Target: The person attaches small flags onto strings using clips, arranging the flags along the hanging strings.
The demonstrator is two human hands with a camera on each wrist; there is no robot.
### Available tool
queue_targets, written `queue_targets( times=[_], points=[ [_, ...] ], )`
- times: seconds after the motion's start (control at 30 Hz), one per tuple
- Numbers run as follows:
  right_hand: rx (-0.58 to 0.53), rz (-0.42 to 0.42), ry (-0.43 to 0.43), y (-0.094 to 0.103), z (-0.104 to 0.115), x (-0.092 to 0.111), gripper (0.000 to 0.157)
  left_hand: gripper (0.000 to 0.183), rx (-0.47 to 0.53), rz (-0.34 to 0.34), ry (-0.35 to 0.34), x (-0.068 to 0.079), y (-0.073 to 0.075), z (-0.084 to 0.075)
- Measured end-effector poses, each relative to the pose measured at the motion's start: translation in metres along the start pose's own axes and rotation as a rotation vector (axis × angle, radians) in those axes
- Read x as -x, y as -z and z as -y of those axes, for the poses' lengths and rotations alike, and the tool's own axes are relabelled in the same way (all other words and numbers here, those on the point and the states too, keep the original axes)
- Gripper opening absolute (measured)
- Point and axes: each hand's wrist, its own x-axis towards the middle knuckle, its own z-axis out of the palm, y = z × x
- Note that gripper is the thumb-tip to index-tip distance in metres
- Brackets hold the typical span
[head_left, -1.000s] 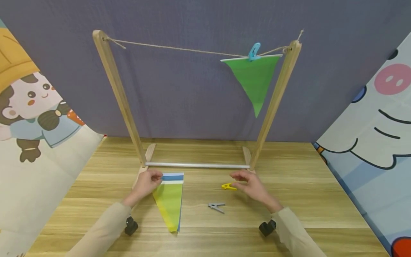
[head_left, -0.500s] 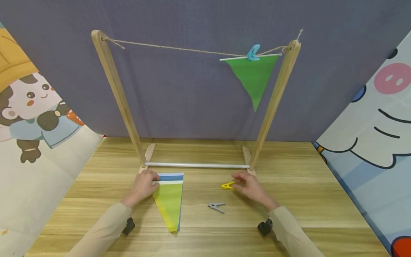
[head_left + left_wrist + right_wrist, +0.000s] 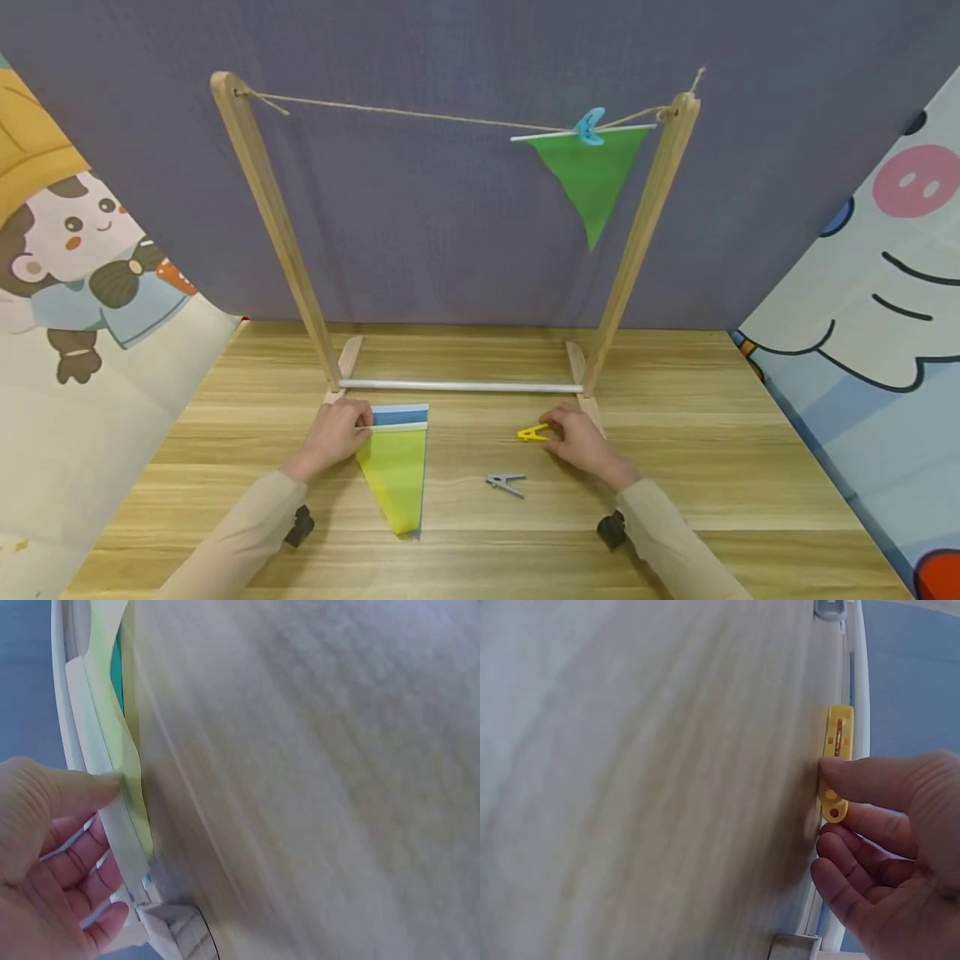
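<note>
My left hand pinches the white-edged top of a yellow-green pennant near its left end. In the left wrist view the thumb lies on the white strip, with the fingers behind. Beneath it a blue pennant shows mainly along its top. My right hand pinches a yellow clothespin by its handle end, low over the table. The right wrist view has the thumb across the clothespin. A grey clothespin lies between the hands, nearer me.
Behind the hands stands a wooden frame with a left post, a right post and a low white rod. String spans its top. A blue clothespin holds a green pennant there.
My right fingers have closed on the yellow clothespin. The left hand has shifted slightly left and grips the yellow-green pennant, whose tip has moved a little. The hanging green pennant has swung.
</note>
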Motion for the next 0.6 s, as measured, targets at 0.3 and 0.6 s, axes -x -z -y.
queue_targets(
  times=[0.3,0.6],
  points=[
    [0.028,-0.041,0.031,0.001,-0.001,-0.002,0.022,0.010,0.270,-0.012,-0.063,-0.001,0.010,0.008],
    [-0.058,-0.167,0.070,0.011,0.004,-0.007,0.023,0.014,0.702,0.060,0.201,-0.002,0.031,0.003]
  ],
)
